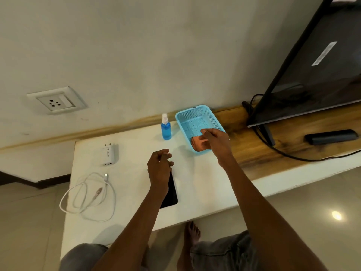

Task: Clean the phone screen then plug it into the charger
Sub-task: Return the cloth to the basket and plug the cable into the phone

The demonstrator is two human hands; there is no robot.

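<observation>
A black phone (172, 192) lies flat on the white counter (205, 184), partly hidden under my left forearm. My left hand (159, 165) hovers over the phone's far end with its fingers loosely curled and nothing in it. My right hand (214, 141) reaches into the blue basket (195, 120), fingers on a folded orange cloth (199, 143) at its near end. A spray bottle of blue liquid (166, 128) stands left of the basket. A white charger adapter (109, 154) and a coiled white cable (88, 196) lie on the left of the counter.
A wall socket (56, 101) is on the wall to the upper left. A TV (316, 61) stands on the wooden shelf (273, 141) at right, with a black remote (330, 136) and black cords near it. My knees and a bare foot show below the counter edge.
</observation>
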